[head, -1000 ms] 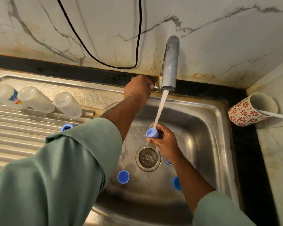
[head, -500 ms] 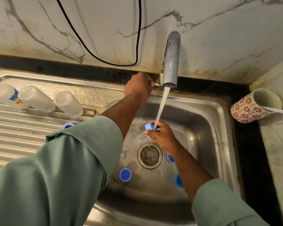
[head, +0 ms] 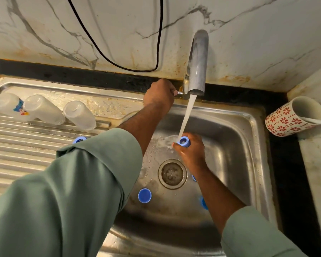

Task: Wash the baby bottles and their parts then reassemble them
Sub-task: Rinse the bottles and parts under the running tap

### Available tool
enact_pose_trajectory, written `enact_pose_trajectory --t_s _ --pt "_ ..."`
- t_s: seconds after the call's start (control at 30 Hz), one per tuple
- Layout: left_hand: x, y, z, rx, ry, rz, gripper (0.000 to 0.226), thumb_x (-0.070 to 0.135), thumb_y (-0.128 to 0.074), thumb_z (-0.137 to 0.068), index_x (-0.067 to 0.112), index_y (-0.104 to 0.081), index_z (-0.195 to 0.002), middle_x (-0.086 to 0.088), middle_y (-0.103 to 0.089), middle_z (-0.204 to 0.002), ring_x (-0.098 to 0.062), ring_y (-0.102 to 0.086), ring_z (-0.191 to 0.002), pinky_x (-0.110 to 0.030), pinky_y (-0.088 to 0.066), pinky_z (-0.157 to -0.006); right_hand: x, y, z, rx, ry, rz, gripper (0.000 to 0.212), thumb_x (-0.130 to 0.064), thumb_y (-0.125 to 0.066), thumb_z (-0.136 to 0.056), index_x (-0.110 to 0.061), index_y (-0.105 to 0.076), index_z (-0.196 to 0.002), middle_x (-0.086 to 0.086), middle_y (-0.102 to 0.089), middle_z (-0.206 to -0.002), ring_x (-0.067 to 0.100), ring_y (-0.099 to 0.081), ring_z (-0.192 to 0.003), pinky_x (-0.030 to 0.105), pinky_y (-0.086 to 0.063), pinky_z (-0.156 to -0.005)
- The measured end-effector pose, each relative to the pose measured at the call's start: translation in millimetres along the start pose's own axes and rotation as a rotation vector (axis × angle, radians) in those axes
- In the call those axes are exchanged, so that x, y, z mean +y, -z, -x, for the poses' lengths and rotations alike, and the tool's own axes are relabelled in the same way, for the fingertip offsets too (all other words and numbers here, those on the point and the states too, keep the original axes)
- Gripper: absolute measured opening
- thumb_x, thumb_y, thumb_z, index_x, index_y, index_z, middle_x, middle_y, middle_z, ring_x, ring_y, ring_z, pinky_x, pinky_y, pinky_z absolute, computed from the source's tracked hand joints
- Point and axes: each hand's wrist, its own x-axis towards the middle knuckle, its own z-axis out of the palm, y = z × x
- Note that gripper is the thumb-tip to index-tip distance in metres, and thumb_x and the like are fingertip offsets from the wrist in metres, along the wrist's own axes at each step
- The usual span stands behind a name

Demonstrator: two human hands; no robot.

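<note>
My right hand (head: 192, 153) grips a small blue bottle ring (head: 183, 141) under the running water from the tap (head: 196, 67). My left hand (head: 158, 93) curls round the tap handle (head: 179, 93) at the tap's base. Three clear bottle bodies (head: 43, 109) lie side by side on the draining board. A blue cap (head: 144, 195) lies in the sink basin (head: 235, 145) left of the drain (head: 172, 174). Two more blue parts (head: 203, 203) show partly beside my right forearm. Another blue part (head: 79, 139) peeks out above my left sleeve.
A patterned red-and-white mug (head: 293, 116) holding a white stick lies on its side on the counter at the right. A black cable (head: 119, 64) hangs down the marble wall behind the sink. The ribbed draining board (head: 17, 154) spreads out to the left.
My right hand has turned the blue ring under the stream, so its opening now faces up. My left hand stays on the tap handle. The camera has shifted slightly.
</note>
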Motion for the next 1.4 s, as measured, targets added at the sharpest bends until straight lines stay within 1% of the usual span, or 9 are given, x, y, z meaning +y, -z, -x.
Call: enact_pose_trajectory --t_s 0.33,0.47,0.6,0.8,0.93,1.07,1.2,1.33,1.4 --pt "5.3 7.4 -2.7 -0.088 0.036 0.040 0.016 0.012 -0.062 -0.095 0.005 -0.070 -0.108 -0.006 -0.063 -0.091 -0.018 -0.055 -0.079 -0.027 -0.044 -0.075 -12.6 -9.4 6.7 -0.054 -0.132 -0.204 0.016 -0.020 -0.082 -0.077 -0.019 -0.067 -0.082 -0.010 -0.065 -0.075 0.005 -0.060 -0.069 0.004 -0.044 -0.062" --pt "17.5 18.7 -1.9 -0.143 0.159 0.512 0.024 -0.002 -0.058 -0.094 0.010 -0.058 -0.073 -0.005 -0.059 -0.071 -0.009 -0.061 -0.053 -0.025 -0.055 -0.058 -10.1 -3.9 6.9 -0.058 -0.035 -0.175 0.018 -0.025 -0.084 -0.074 -0.023 -0.069 -0.084 -0.004 -0.067 -0.086 0.010 -0.063 -0.076 0.014 -0.050 -0.070" --pt "26.4 12.4 5.5 -0.231 0.160 0.821 0.029 0.001 -0.039 -0.101 0.011 -0.054 -0.078 -0.022 -0.062 -0.098 -0.031 -0.063 -0.086 -0.048 -0.054 -0.090 -29.4 12.4 6.5 -0.106 -0.012 -0.211 0.017 -0.019 -0.083 -0.076 -0.018 -0.067 -0.081 -0.007 -0.064 -0.073 0.000 -0.059 -0.066 0.013 -0.046 -0.068" --pt "-9.7 0.9 27.0 -0.235 -0.070 0.534 0.012 0.002 -0.065 -0.091 0.009 -0.071 -0.083 -0.001 -0.066 -0.079 -0.004 -0.058 -0.071 -0.025 -0.051 -0.070 -46.2 42.2 6.0 0.124 0.201 -0.231 0.015 -0.022 -0.079 -0.081 -0.019 -0.071 -0.092 -0.008 -0.068 -0.082 0.007 -0.065 -0.079 0.017 -0.049 -0.075" --pt "-63.7 -16.1 73.6 -0.308 -0.048 0.165 0.025 0.010 -0.066 -0.091 0.012 -0.069 -0.116 0.002 -0.068 -0.114 -0.011 -0.061 -0.104 -0.029 -0.048 -0.097 -7.4 33.8 20.6 -0.437 -0.092 0.537 0.026 -0.040 -0.075 -0.079 -0.016 -0.065 -0.076 0.000 -0.062 -0.080 0.026 -0.066 -0.091 0.024 -0.043 -0.067" --pt "-126.9 -11.2 119.0 -0.387 -0.042 -0.164 0.040 0.017 -0.061 -0.096 0.021 -0.059 -0.136 -0.001 -0.060 -0.138 -0.018 -0.055 -0.127 -0.029 -0.040 -0.109 -17.9 36.1 34.6 -0.007 0.137 0.283 0.024 -0.027 -0.075 -0.084 -0.014 -0.067 -0.102 0.000 -0.063 -0.100 0.017 -0.059 -0.093 0.030 -0.045 -0.080" --pt "-167.6 22.6 161.8 -0.310 -0.114 -0.280 0.034 0.017 -0.056 -0.097 0.020 -0.064 -0.130 -0.007 -0.064 -0.130 -0.027 -0.059 -0.118 -0.033 -0.045 -0.099 -18.9 24.8 55.9 -0.375 -0.025 0.703 0.017 -0.023 -0.074 -0.081 -0.015 -0.067 -0.095 0.014 -0.068 -0.111 0.030 -0.065 -0.102 0.031 -0.049 -0.082" --pt "-219.6 67.4 200.9 -0.113 -0.155 -0.211 0.029 0.007 -0.063 -0.088 0.014 -0.073 -0.114 -0.005 -0.070 -0.110 -0.032 -0.065 -0.101 -0.035 -0.050 -0.079 -58.5 3.6 73.1 -0.035 0.162 0.289 0.036 -0.012 -0.079 -0.077 -0.011 -0.070 -0.111 0.009 -0.063 -0.114 0.025 -0.060 -0.106 0.024 -0.042 -0.093" --pt "-251.4 89.6 218.3 -0.051 -0.130 -0.241 0.029 0.007 -0.064 -0.086 0.016 -0.073 -0.112 -0.003 -0.070 -0.112 -0.032 -0.065 -0.101 -0.035 -0.051 -0.078 -93.6 -18.1 99.5 -0.099 0.255 0.155 0.042 -0.002 -0.079 -0.074 -0.011 -0.070 -0.114 0.007 -0.060 -0.112 0.019 -0.058 -0.100 0.007 -0.038 -0.088"
